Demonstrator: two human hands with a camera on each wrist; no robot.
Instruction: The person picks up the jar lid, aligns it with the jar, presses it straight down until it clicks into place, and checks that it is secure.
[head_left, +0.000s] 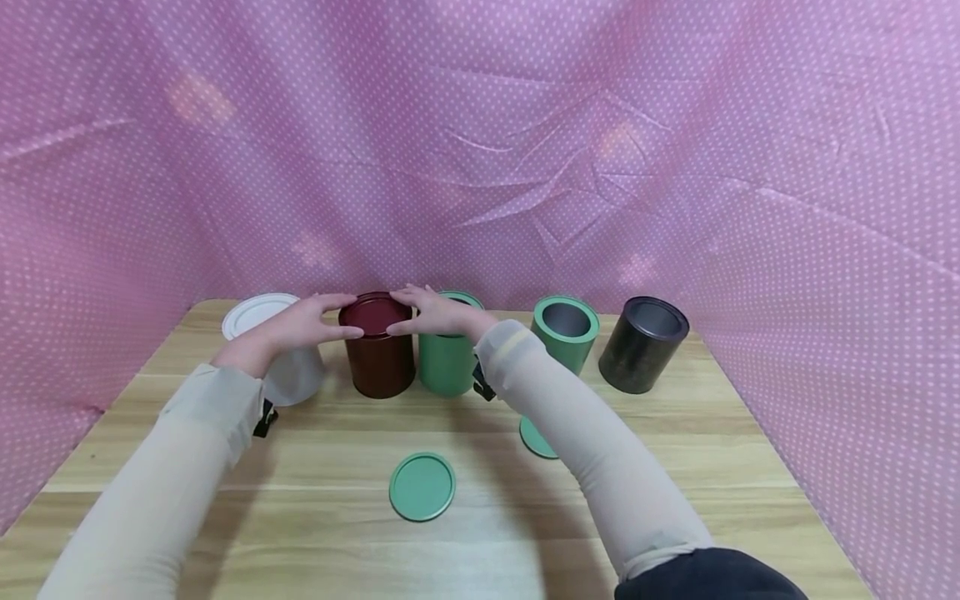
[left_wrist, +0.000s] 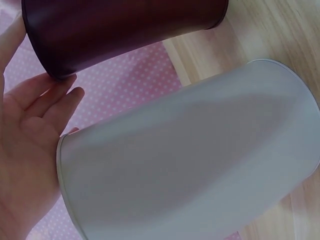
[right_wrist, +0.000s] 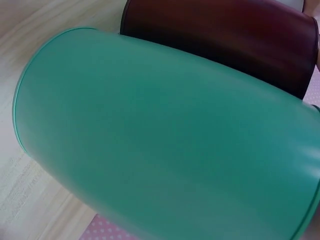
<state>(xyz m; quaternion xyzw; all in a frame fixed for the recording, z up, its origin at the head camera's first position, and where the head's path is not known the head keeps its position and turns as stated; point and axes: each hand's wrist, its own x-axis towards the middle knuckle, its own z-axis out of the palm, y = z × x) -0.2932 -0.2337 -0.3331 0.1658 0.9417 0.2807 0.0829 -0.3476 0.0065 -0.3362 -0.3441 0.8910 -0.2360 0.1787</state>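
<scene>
A dark red can [head_left: 381, 367] stands upright at the back of the table, with a red lid [head_left: 375, 317] on its top. My left hand [head_left: 303, 321] reaches over the white can [head_left: 292, 379], thumb and fingers extended to the left side of the red lid's rim. From the opposite side, my right hand [head_left: 438, 317] touches that rim with spread, fairly straight fingers. Beneath the right hand is a green can [head_left: 444, 371], its top partly covered by the hand. In the right wrist view the green can [right_wrist: 165, 135] hides the right hand's fingers.
To the right stand another green can [head_left: 558, 350] and a black can [head_left: 633, 358], both without lids. One green lid [head_left: 422, 487] lies on the wooden table [head_left: 322, 500]; a second green lid [head_left: 535, 437] is partly behind the right forearm. Pink dotted cloth [head_left: 480, 150] surrounds the table.
</scene>
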